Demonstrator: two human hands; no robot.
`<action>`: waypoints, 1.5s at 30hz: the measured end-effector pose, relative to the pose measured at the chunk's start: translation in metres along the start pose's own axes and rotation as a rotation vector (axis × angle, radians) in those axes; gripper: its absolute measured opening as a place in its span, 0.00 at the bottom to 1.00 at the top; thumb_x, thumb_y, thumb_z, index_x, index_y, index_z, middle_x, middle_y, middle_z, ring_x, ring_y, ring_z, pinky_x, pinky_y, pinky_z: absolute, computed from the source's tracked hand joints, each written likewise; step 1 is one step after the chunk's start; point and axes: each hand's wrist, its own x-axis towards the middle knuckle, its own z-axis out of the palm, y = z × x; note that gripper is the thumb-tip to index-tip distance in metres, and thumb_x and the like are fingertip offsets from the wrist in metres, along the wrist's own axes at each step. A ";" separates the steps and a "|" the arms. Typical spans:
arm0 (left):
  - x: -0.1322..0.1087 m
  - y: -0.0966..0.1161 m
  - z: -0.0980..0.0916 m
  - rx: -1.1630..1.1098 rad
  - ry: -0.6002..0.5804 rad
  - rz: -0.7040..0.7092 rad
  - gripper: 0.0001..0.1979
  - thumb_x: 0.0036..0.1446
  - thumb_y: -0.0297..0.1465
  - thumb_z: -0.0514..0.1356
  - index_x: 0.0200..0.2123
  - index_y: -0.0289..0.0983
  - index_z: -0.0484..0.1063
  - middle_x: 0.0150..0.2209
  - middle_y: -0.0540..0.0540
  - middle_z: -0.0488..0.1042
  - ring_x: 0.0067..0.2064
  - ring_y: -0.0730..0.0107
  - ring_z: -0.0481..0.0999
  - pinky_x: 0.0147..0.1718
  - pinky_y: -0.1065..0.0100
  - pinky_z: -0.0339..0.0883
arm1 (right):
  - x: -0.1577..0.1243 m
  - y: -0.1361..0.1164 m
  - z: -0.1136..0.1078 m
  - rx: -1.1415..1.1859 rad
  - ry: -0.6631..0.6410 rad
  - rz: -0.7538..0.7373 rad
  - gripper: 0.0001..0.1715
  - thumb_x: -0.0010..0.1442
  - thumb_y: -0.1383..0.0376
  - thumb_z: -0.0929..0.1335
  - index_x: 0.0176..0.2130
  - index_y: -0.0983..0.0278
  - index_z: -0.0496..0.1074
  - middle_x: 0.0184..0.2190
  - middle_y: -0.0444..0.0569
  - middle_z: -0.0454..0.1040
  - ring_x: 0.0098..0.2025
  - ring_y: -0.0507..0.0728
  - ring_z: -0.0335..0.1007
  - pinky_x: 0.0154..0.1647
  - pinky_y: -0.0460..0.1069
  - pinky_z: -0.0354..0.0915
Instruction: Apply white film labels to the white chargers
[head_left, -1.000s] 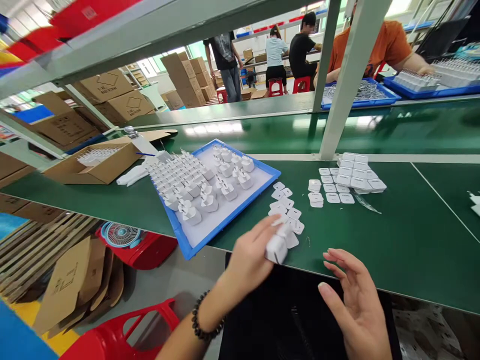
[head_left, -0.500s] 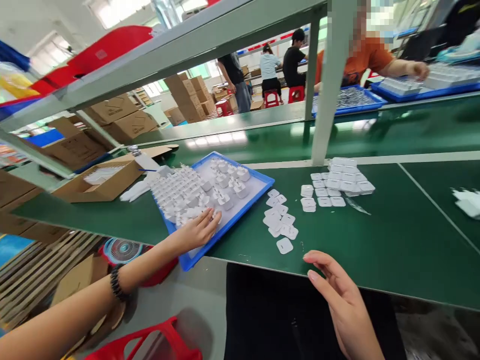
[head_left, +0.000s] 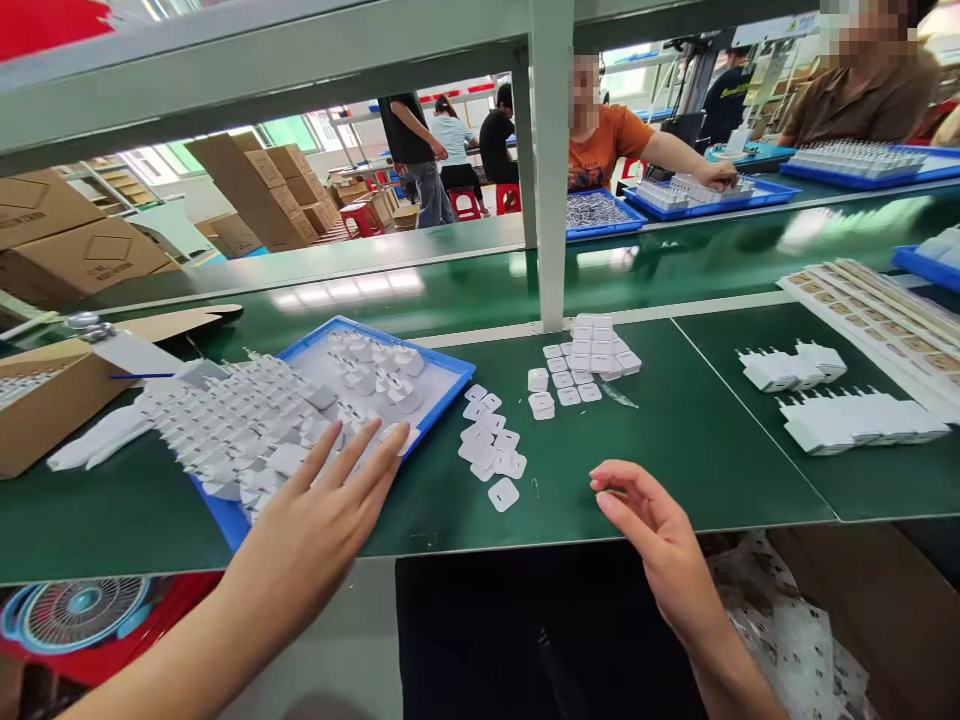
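Observation:
My left hand (head_left: 330, 500) is over the near right side of a blue tray (head_left: 442, 398), its back towards me and its fingers fanned. A white plug adapter (head_left: 406, 437) shows at its index fingertip, over the rim; the thumb is hidden beneath. White plug adapters with metal pins (head_left: 232, 410) crowd the tray's left side, with several more (head_left: 375, 365) at the back. My right hand (head_left: 660, 550) hovers at the bench's front edge, fingers loosely curled and thumb apart, nothing visible between them. Loose white square covers (head_left: 491, 440) lie between the hands.
Stacked white covers (head_left: 592, 345) lie farther back. Two rows of adapters (head_left: 862, 420) stand at right, beside pale strips (head_left: 877, 325). A grey post (head_left: 551, 180) rises from the green bench (head_left: 675, 440). Across it, a person in orange (head_left: 622, 140) reaches into a blue tray (head_left: 772, 193).
The view has swung right, bringing the adapter rows at right into sight. My left hand has risen and shifted right over the tray's rim, with a white adapter. My right hand stays loosely curled.

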 end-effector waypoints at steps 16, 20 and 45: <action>0.039 0.062 0.053 -0.326 0.324 -0.232 0.26 0.68 0.36 0.54 0.66 0.37 0.58 0.64 0.41 0.68 0.59 0.52 0.74 0.59 0.53 0.68 | 0.080 0.019 -0.167 -1.108 0.840 -0.050 0.42 0.51 0.52 0.71 0.57 0.73 0.63 0.59 0.75 0.58 0.60 0.80 0.52 0.58 0.68 0.54; 0.041 0.067 0.064 -0.318 0.308 -0.169 0.23 0.68 0.35 0.53 0.64 0.35 0.61 0.63 0.40 0.69 0.57 0.56 0.76 0.59 0.57 0.67 | 0.088 0.019 -0.173 -1.117 0.878 0.008 0.43 0.49 0.50 0.71 0.56 0.75 0.63 0.58 0.78 0.60 0.60 0.80 0.52 0.59 0.68 0.52; 0.096 0.138 0.092 -0.473 0.538 0.112 0.15 0.66 0.21 0.49 0.51 0.26 0.72 0.56 0.33 0.76 0.58 0.53 0.76 0.57 0.53 0.72 | -0.009 -0.023 0.025 -0.829 -0.004 0.035 0.18 0.51 0.68 0.67 0.45 0.61 0.67 0.43 0.54 0.75 0.47 0.67 0.72 0.49 0.61 0.67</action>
